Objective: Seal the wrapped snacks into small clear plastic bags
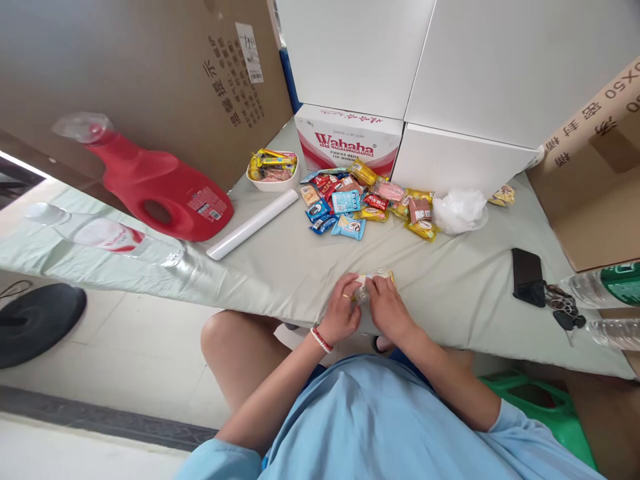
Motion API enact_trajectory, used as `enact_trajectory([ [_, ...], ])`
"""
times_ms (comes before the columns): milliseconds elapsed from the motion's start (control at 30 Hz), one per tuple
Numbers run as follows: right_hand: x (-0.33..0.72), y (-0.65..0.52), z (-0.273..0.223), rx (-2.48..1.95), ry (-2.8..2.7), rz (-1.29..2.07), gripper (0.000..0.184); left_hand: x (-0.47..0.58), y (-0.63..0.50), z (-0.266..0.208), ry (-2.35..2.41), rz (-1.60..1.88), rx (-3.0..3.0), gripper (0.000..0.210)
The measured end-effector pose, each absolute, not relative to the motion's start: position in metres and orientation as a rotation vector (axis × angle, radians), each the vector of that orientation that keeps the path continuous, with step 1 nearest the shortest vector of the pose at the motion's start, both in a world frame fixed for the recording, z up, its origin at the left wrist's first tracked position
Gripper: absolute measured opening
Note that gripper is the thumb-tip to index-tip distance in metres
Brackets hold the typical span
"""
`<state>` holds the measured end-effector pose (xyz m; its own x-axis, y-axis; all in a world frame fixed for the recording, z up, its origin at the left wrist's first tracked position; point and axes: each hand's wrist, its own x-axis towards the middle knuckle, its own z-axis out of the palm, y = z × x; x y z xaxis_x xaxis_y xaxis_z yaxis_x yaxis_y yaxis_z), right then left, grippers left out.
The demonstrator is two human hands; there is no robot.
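Clear and yellow packaging (384,273) is pinched between the fingertips of our left hand (344,307) and our right hand (388,309), at the front part of the cloth-covered table (285,280). Both grips are narrow, with the fingers bent close together (they hide much of it, so we cannot tell what is inside). Beyond our hands, well apart from them, lies a heap of wrapped snacks (346,201) in blue, red and yellow, in front of a Wahaha carton (350,141). To the heap's left we have a white tub (274,186) holding more wrapped pieces (273,164), and a white roll (253,225) lying slantwise; to its right, a crumpled translucent bag (460,212). Farther left, we see a red jug (165,175) near a clear bottle (107,235). Toward the right end, a black phone (528,277) lies just beside some keys (562,301).
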<state>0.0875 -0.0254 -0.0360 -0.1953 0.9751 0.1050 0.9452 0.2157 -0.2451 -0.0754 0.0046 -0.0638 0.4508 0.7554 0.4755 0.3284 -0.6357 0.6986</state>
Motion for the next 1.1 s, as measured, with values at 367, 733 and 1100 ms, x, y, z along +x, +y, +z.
enact_trajectory([
  [367, 0.091, -0.040, -0.042, -1.852, -2.245, 0.150, 0.045, -0.066, 0.019, -0.055, 0.925, 0.747, 2.538, 0.034],
  [733, 0.196, -0.021, 0.001, -1.594, -1.601, 0.364, 0.026, -0.052, 0.029, 0.000, 1.128, 1.105, 2.243, 0.050],
  [1100, 0.513, 0.107, -0.004, -1.954, -0.134, 0.289, 0.035, -0.074, 0.017, -0.069, 1.242, 0.719, 2.709, 0.024],
])
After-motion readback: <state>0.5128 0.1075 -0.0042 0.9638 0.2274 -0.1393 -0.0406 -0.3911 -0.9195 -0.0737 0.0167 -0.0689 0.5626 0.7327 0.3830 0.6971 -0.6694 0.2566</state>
